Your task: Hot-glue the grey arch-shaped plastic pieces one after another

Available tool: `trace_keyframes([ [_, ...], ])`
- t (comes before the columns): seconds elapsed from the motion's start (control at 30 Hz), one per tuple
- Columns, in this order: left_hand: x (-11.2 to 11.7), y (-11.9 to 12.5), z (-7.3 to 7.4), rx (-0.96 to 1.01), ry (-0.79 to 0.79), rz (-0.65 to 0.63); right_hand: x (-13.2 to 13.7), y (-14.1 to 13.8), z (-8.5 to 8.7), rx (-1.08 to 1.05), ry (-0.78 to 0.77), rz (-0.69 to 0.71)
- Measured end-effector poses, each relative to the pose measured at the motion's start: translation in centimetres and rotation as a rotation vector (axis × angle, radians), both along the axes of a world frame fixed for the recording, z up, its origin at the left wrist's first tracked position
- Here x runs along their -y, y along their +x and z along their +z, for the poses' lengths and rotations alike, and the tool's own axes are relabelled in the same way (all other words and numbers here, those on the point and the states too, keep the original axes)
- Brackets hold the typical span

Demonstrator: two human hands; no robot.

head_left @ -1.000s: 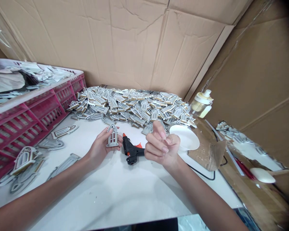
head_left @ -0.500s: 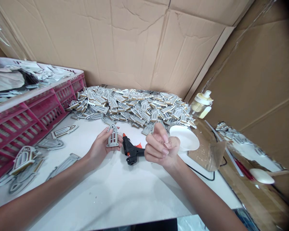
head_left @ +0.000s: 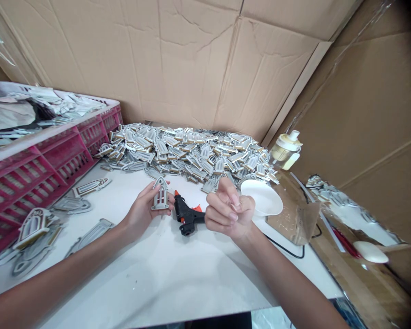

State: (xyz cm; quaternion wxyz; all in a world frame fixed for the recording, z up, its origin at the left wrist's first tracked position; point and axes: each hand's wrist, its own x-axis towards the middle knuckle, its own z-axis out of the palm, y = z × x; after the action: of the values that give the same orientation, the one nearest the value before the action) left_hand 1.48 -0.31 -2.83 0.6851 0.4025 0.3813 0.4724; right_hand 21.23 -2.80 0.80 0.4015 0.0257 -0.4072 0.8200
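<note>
While the left hand [head_left: 140, 209] and its arched piece [head_left: 160, 191] show no shift over the past second, the right hand's [head_left: 228, 211] index fingertip now sits closer to the thumb. Assessment: attention is on the right fingertips, and work on the piece appears paused. The left grip is closed on the piece, holding it upright above the worktop [head_left: 157, 283]. The right grip is curled, thumb and index nearly meeting; whether anything small lies between them cannot be told. The glue gun [head_left: 185, 214] lies between the hands, nozzle just beside the left fingers; contact between its handle and the right hand is unclear. Limits: crate [head_left: 55, 130] and loose pieces [head_left: 36, 226] at left, heap [head_left: 192, 153] behind, white bowl [head_left: 265, 197] just beyond the right hand. Room for moving lies between the forearms, toward the worktop's front edge.
</note>
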Motion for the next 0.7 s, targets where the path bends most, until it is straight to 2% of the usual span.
trace_keyframes([
  [0.13, -0.02, -0.04, -0.01, 0.017, -0.004, -0.005, 0.02, 0.06, -0.2, 0.045, -0.02, -0.024],
  [0.43, -0.01, -0.1, -0.16, 0.007, 0.01, -0.005, -0.01, -0.01, 0.35, 0.032, 0.053, 0.017],
  [0.7, -0.02, -0.1, -0.15, -0.012, 0.022, -0.008, -0.07, -0.13, 0.08, -0.03, 0.067, 0.072],
])
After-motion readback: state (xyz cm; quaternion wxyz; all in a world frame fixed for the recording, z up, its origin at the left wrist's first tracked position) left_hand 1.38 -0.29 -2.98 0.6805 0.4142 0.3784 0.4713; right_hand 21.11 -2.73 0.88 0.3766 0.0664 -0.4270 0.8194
